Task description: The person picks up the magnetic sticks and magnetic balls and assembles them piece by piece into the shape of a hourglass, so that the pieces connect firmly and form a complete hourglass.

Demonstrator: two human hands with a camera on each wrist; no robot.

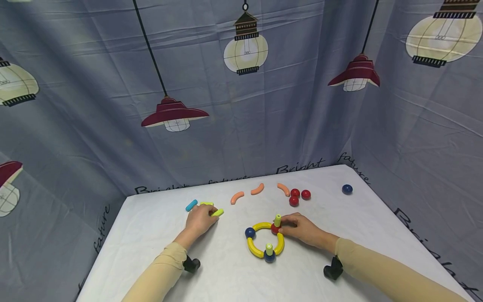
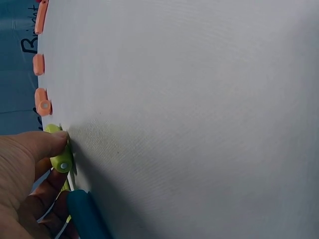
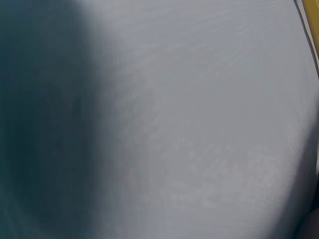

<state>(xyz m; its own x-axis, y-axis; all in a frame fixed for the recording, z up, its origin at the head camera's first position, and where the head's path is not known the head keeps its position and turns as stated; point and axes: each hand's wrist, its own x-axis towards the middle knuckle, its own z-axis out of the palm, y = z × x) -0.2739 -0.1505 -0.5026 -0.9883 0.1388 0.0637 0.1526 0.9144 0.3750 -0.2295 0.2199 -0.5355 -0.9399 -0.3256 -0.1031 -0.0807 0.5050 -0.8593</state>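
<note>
I see the left hand (image 1: 201, 218) with its thumb and fingers closed in a pinch on a short green stick (image 1: 217, 212), just above or on the white table (image 1: 211, 272) (I can't tell if it touches). The stick looks light, hard and a bit slippery, so I'd hold it round its middle. That leaves the shiny dot (image 2: 64, 166) on its end free; I guess it's a magnet. Right by that hand are a blue stick (image 1: 191, 205) and another green stick (image 1: 206, 203).

The right hand (image 1: 303, 230) has its thumb and finger bent in close, holding the side of a red ball (image 1: 275, 229) with a standing stick (image 1: 277, 220) on top. I think the ball could roll, so low on its sides is the best grip. It sits in a ring with yellow curves (image 1: 280, 244), a side blue ball (image 1: 250, 233) and a front blue ball (image 1: 269, 256).

Farther back I see orange curves (image 1: 237, 197), three loose red balls (image 1: 306, 194) and a lone blue ball (image 1: 347, 189)
</note>
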